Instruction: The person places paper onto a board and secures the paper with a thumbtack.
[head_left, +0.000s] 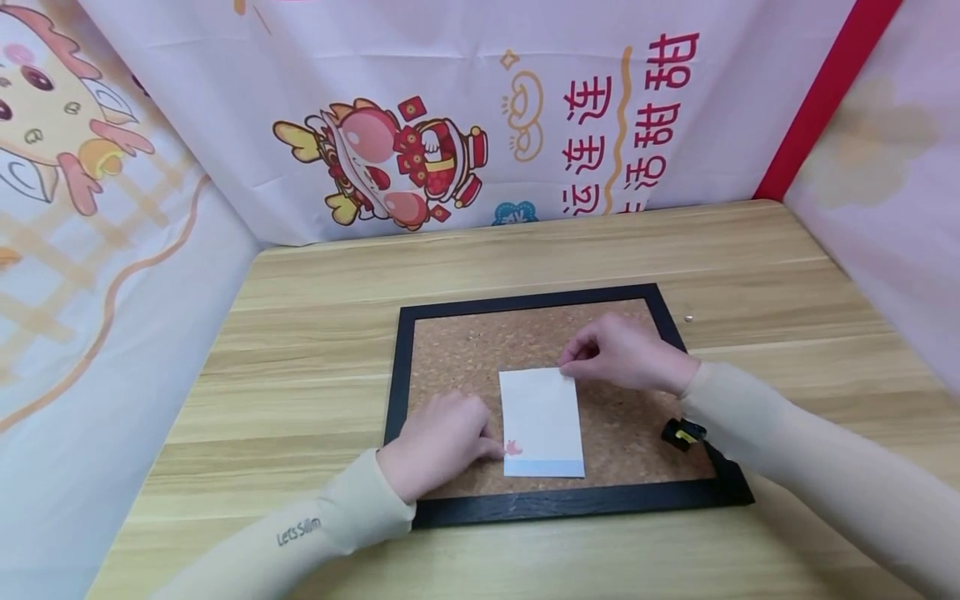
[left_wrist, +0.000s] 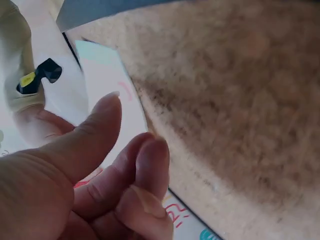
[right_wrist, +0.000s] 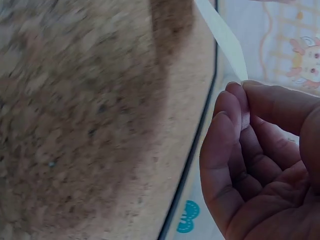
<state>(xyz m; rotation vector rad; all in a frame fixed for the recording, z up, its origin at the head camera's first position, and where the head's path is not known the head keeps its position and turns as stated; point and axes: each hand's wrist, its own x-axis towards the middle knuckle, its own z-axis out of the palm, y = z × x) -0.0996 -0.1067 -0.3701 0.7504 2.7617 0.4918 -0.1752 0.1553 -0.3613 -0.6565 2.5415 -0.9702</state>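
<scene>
A white sheet of paper (head_left: 540, 417) with a blue band and a small pink print lies over a black-framed cork board (head_left: 450, 350). The right hand (head_left: 621, 354) pinches its top right corner; in the right wrist view, thumb and index finger of that hand (right_wrist: 270, 160) hold the tip of the paper (right_wrist: 227, 42). By the lower left edge is the left hand (head_left: 446, 437), its fingertips at the pink print. In the left wrist view, the thumb of the left hand (left_wrist: 110, 170) stands apart from its bent fingers, with the paper (left_wrist: 100, 75) behind them.
The board lies on a wood-grain table (head_left: 300, 333). A small shiny piece (head_left: 688, 317) is right of the board. Printed cloth (head_left: 465, 50) hangs behind and at both sides. A black and yellow device (head_left: 682, 434) is at the right wrist.
</scene>
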